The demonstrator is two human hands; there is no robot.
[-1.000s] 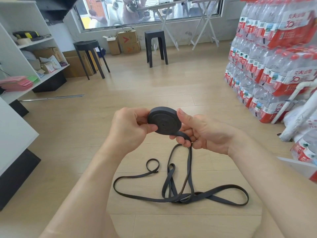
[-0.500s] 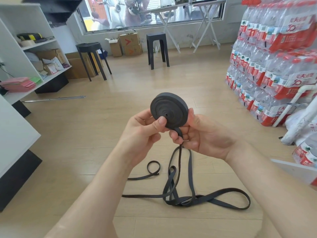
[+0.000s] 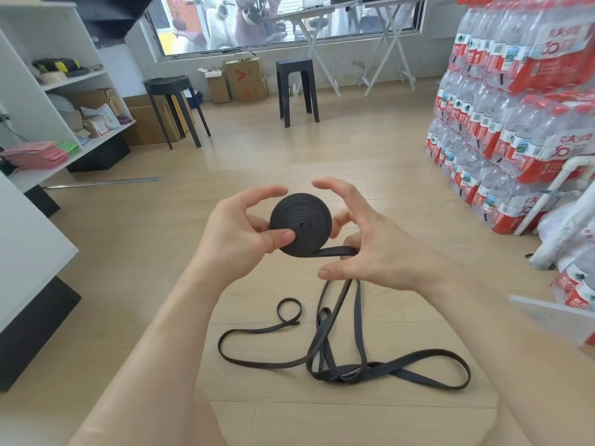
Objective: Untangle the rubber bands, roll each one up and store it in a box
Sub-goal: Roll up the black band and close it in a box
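Ideally, while the left hand's [image 3: 238,235] grip pinches the rolled rubber band [image 3: 301,220] in the air above the floor [image 3: 289,149], draw its tail [image 3: 335,251], leaving at five o'clock, taut across the right hand [image 3: 389,252] (whether that grip clamps it I cannot tell) before winding in slack [image 3: 325,365] from six o'clock.
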